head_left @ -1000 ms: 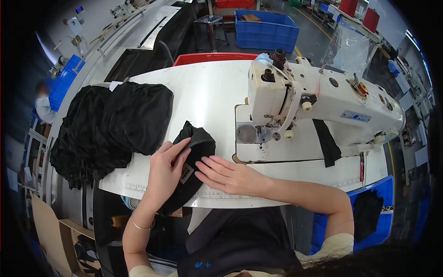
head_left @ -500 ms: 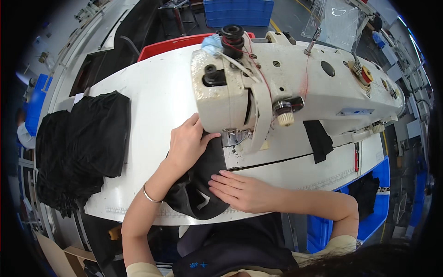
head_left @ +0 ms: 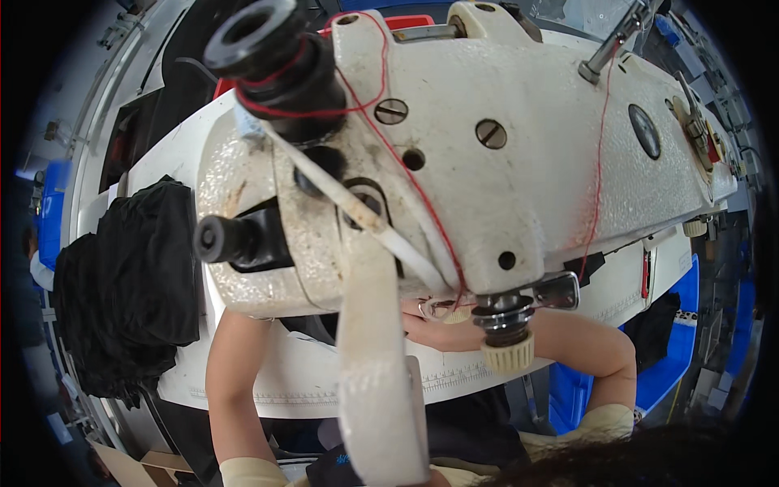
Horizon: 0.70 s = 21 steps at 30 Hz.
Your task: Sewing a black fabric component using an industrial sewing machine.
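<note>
1. Sewing machine point(head_left: 519, 191) now fills the centre, newly screening the work.
2. Right hand point(head_left: 436, 331), lower centre, half-hidden; left hand hidden; cannot tell whether either pinches.
3. Black cloth point(head_left: 315, 326), just left of lower centre, mostly covered.

Pale yellow short sleeves point(head_left: 580, 426), dark apron point(head_left: 475, 426), small blue marking point(head_left: 342, 459) on its front

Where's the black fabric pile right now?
Head view, left side: the black fabric pile sits at the left end of the white table, left of the sewing machine.
</note>
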Available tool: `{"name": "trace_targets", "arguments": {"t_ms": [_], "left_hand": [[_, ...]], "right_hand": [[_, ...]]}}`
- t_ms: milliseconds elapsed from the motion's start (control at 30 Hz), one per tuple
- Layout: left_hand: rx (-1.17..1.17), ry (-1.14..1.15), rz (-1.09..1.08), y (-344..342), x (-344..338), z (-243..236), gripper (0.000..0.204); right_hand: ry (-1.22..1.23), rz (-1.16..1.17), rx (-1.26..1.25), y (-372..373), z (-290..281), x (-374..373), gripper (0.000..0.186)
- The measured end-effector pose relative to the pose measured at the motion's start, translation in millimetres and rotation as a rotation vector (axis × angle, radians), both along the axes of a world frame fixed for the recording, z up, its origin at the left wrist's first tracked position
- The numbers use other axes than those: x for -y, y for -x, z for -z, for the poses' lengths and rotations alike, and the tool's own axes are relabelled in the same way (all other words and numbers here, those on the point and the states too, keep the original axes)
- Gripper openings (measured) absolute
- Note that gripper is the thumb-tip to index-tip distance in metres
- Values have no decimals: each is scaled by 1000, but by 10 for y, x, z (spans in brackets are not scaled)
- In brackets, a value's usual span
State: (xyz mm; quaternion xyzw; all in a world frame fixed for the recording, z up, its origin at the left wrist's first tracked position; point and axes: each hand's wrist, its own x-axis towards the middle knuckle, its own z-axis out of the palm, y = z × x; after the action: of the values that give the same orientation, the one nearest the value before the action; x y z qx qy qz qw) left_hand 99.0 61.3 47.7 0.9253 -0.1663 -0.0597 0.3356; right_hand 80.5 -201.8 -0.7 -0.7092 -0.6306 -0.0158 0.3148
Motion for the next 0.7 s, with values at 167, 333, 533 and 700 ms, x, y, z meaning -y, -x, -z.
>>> {"name": "trace_targets", "arguments": {"t_ms": [167, 333, 533, 700], "left_hand": [[-183, 47, -38, 179, -192, -72, 42], [-291, 133, -114, 351, -320, -100, 46], [142, 144, -280, 909, 117, -447, 43], [161, 207, -212, 1271, 685, -820, 18]], "right_hand": [[0, -8, 4, -17, 14, -60, 37], [89, -22, 209, 99, -107, 97, 40], [61, 672, 302, -359, -305, 784, 20], [132, 862, 591, -1321, 187, 973, 11]]}}
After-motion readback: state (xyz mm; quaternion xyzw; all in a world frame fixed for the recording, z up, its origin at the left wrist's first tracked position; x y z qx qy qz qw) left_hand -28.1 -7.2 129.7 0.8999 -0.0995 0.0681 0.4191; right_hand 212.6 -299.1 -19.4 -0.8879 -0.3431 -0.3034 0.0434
